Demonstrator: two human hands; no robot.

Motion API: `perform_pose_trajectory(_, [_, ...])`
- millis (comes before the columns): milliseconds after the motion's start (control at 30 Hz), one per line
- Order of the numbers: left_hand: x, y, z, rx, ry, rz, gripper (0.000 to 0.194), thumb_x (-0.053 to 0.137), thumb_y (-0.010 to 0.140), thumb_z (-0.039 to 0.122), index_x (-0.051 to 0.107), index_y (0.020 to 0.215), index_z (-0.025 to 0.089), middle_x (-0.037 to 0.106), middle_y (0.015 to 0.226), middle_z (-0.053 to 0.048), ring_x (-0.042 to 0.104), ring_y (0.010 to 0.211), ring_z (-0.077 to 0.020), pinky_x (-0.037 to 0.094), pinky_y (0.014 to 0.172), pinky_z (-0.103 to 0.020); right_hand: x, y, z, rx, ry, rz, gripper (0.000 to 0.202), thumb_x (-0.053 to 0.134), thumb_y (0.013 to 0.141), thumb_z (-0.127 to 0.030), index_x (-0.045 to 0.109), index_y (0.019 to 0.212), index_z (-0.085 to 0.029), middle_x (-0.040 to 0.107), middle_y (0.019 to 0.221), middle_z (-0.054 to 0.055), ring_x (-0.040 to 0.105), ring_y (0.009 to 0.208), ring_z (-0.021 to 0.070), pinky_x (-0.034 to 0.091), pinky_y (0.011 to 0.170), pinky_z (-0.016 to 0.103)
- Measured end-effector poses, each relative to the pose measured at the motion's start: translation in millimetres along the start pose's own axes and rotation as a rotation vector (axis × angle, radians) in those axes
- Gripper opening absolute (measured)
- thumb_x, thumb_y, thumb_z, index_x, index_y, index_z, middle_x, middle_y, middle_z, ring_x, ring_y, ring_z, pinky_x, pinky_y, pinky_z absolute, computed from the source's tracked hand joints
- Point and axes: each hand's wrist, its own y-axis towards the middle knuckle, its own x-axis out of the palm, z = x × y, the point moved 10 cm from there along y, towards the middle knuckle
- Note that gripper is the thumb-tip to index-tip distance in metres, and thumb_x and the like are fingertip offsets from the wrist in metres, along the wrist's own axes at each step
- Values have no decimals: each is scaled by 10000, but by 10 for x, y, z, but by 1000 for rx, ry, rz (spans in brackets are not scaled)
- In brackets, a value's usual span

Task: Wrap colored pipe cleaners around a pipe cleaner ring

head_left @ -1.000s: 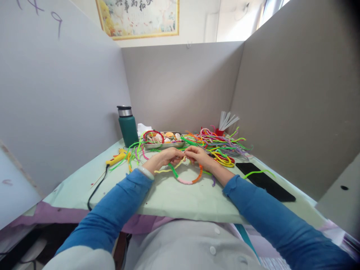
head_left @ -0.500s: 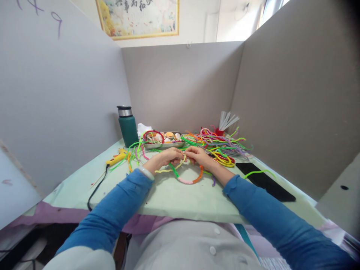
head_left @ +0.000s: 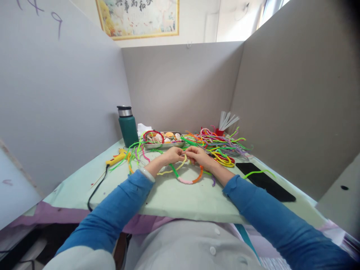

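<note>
My left hand (head_left: pixel 173 155) and my right hand (head_left: pixel 197 155) meet fingertip to fingertip above the middle of the table. Both are closed in a pinch. Between them hangs a ring of pipe cleaners (head_left: pixel 185 181), with green, pink and orange sections; its top is hidden behind my fingers. A pale yellow pipe cleaner (head_left: pixel 171 171) runs from the fingertips down to the left, its loose end below my left wrist. My left fingers pinch this yellow strand close to the ring. My right fingers grip the ring's upper part, where the exact hold is hidden.
Behind my hands stands a metal tray (head_left: pixel 165 145) of shells. Loose pipe cleaners (head_left: pixel 219 142) pile up at the back right, near a red cup (head_left: pixel 219 132) of white sticks. A green bottle (head_left: pixel 128 127), a yellow glue gun (head_left: pixel 116 159) and a black phone-like slab (head_left: pixel 266 182) lie around.
My left hand has shifted slightly, its fingers drawn closer together. The yellow strand's free end has swung a little right and lower. My right hand and the ring stay nearly still.
</note>
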Motion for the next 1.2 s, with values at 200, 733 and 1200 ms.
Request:
perform_pose_trajectory(200, [-11, -1, 41, 42, 62, 8, 442, 646, 565, 515, 583, 704, 100, 378, 508, 57, 270, 435, -36, 182, 412, -189, 14, 2, 23, 12, 45, -11, 253, 551, 720, -402, 542, 784, -157, 523, 559, -40, 399, 411, 50, 326, 399, 177])
perform_pose_trajectory(733, [29, -56, 72, -33, -83, -41, 699, 314, 713, 712, 622, 758, 86, 577, 641, -57, 281, 406, -41, 215, 386, -196, 9, -20, 15, 21, -1, -4, 234, 532, 735, -394, 538, 774, -163, 500, 552, -48, 377, 413, 49, 299, 394, 178])
perform_pose_trajectory(1200, [95, -39, 19, -84, -249, -154, 820, 142, 731, 737, 627, 783, 78, 575, 598, -63, 326, 371, -58, 197, 366, -214, 17, -22, -15, 3, 25, -9, 229, 540, 722, -382, 527, 758, -156, 495, 558, -43, 381, 428, 50, 317, 408, 177])
